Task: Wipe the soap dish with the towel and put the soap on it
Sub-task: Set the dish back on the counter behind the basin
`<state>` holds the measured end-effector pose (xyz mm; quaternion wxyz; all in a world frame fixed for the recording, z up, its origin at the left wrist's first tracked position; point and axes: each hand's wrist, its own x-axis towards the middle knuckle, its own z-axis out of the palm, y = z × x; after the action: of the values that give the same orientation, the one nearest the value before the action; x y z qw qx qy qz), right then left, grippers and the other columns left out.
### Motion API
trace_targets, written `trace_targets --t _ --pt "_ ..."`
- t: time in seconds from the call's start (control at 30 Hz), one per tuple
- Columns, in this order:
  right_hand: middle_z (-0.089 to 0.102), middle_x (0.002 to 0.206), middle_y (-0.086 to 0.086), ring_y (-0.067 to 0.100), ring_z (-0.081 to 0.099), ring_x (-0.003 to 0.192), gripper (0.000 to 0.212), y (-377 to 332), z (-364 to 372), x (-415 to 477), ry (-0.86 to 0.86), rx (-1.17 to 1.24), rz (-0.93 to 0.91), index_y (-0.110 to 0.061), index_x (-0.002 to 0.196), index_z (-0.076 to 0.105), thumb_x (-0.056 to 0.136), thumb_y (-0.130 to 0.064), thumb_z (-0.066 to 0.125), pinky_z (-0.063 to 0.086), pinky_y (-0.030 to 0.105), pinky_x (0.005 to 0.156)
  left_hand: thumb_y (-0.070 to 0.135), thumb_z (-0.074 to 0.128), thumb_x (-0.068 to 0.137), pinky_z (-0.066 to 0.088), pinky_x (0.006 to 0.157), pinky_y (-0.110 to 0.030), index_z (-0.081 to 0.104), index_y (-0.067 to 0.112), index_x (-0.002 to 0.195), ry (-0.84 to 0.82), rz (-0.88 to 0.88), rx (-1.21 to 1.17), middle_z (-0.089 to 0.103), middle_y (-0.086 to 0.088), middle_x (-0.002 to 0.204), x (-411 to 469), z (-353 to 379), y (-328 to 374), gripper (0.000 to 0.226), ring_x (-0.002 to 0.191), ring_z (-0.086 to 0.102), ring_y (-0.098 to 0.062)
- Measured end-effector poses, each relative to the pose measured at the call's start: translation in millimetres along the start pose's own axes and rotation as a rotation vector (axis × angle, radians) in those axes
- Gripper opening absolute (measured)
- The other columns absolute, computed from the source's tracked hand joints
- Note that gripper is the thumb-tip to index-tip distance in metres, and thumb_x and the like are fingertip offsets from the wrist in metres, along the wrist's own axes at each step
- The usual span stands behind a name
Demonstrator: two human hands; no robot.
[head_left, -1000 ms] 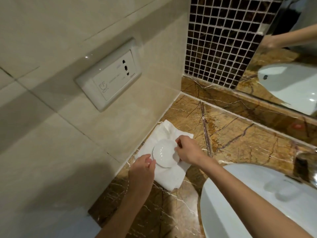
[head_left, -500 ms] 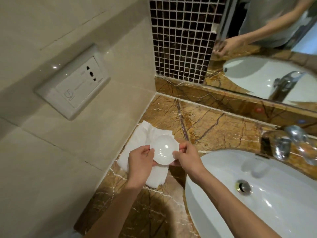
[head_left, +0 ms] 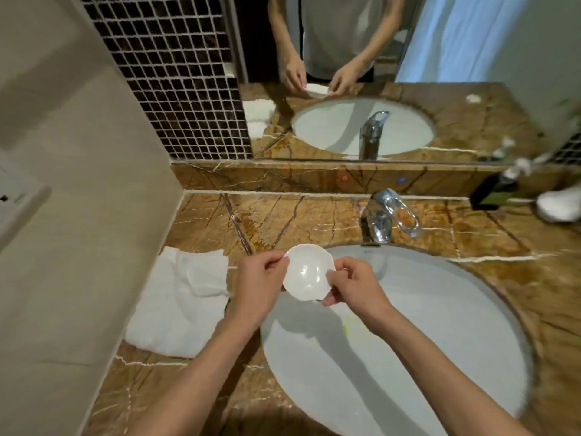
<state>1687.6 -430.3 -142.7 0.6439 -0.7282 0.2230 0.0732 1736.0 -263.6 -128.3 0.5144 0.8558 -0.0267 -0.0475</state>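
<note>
Brown veined marble makes up the counter [head_left: 314, 215] I am looking down on, with a white oval basin [head_left: 408, 357] sunk into it. From my seat I see the white soap dish [head_left: 306, 273] held up in the air between both hands, over the near-left rim of the basin and just off the counter edge. My left hand [head_left: 257, 287] pinches the dish's left rim, fingers curled closed on it; my right hand [head_left: 352, 284] grips the right rim the same way, thumb on top. Just left of the left hand lies the white towel [head_left: 179, 303], rumpled and flat on the marble, against the beige tiled wall [head_left: 78, 247]. Beyond the right hand stands the chrome faucet [head_left: 380, 218] at the basin's far edge. Farther back, a mirror [head_left: 408, 73] reflects the hands and basin, with dark mosaic tile [head_left: 169, 73] to its left. Far right of the right hand sits a dark bottle [head_left: 496, 190] and something white, blurred.
</note>
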Motion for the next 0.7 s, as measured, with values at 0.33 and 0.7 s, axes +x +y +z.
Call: trace_targets --t 0.33,0.7 --pt "0.07 0.076 0.022 0.024 0.071 0.053 0.014 41 -136 -35 0.237 0.152 0.099 0.002 0.091 0.06 0.088 0.0 0.047 0.057 0.026 0.051 0.013 0.065 0.083 0.059 0.051 -0.034 0.073 0.015 0.072 -0.221 -0.099 -0.11 0.072 -0.003 0.062 -49 136 62 0.014 0.059 0.07 -0.02" --pt "0.07 0.082 0.022 0.022 0.072 0.056 0.016 79 -259 -52 0.308 0.182 0.14 -0.002 0.077 0.06 0.086 0.003 0.047 0.059 0.027 0.053 0.006 0.064 0.084 0.055 0.047 -0.025 0.07 0.011 0.06 -0.203 -0.222 -0.162 0.065 -0.009 0.058 -80 262 114 0.025 0.046 0.062 -0.016"
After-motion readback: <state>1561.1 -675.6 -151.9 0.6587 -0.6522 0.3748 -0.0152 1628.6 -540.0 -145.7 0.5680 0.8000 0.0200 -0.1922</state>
